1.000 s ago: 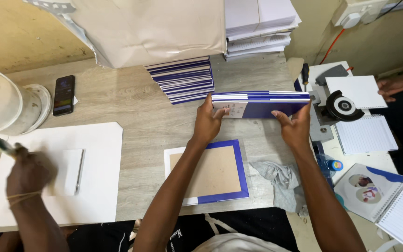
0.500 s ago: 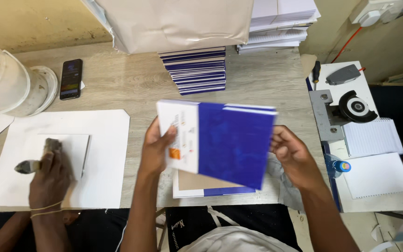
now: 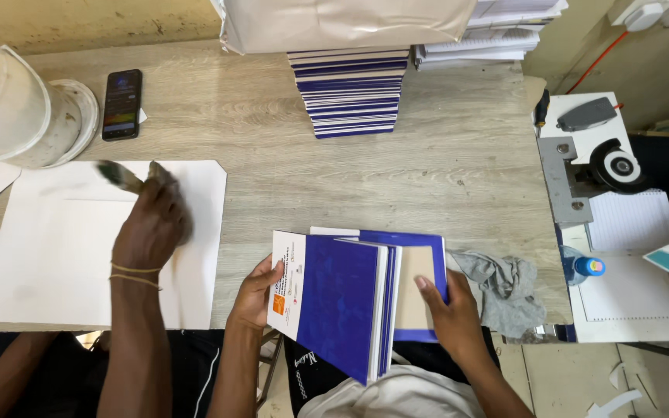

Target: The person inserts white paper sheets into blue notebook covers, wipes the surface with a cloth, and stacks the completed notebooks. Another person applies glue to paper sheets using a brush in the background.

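Blue-covered, the booklet [image 3: 334, 302] sits low in the centre of the frame, held tilted just above the near desk [image 3: 458, 178] edge. The left hand [image 3: 255, 298] pinches its white flap edge, thumb on top and fingers curled under. The right hand [image 3: 449, 313] lies with fingers spread flat on the blue-bordered tan board [image 3: 418, 290] beneath, pinning it and closing on nothing.

To do this well, I judge the spine edge should be squared to the board's border before lowering, with the right hand keeping the board from sliding.

Room is tight at lower right: a grey rag [image 3: 505, 290] touches the board's right side, and a metal tool [image 3: 582, 166] stands beyond it at the desk end. Open woodgrain lies above, up to the stack of blue booklets [image 3: 350, 93] at upper centre. At left, another person's hand [image 3: 152, 220] works a brush [image 3: 118, 176] over a white sheet [image 3: 63, 255], whose right edge is near the booklet, so leftward swings have little margin.
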